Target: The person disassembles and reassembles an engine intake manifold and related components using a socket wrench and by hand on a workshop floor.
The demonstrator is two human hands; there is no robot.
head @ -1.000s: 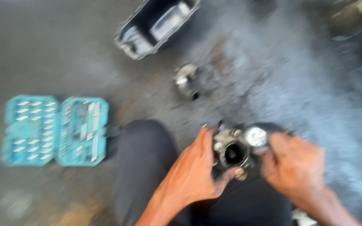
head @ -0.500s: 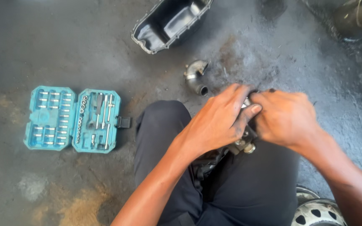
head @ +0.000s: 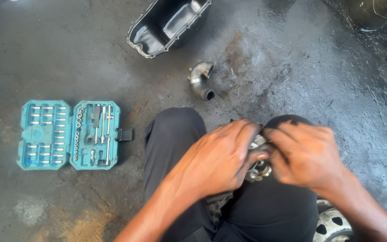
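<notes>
A greasy metal engine part rests between my knees, which are in dark trousers. My left hand covers its left side with the fingers curled over the top. My right hand grips it from the right, fingers pressed to the part's upper edge. Only a small shiny piece of the part shows between the two hands; the remainder is hidden under them.
An open turquoise socket set case lies on the oily concrete floor to the left. A curved metal pipe elbow sits ahead of my knees. A black oil pan lies farther back. A wheel rim shows at the lower right.
One second ago the part's round opening was visible between my hands. Both hands have since closed over it and now hide most of it. The camera view has steadied.
</notes>
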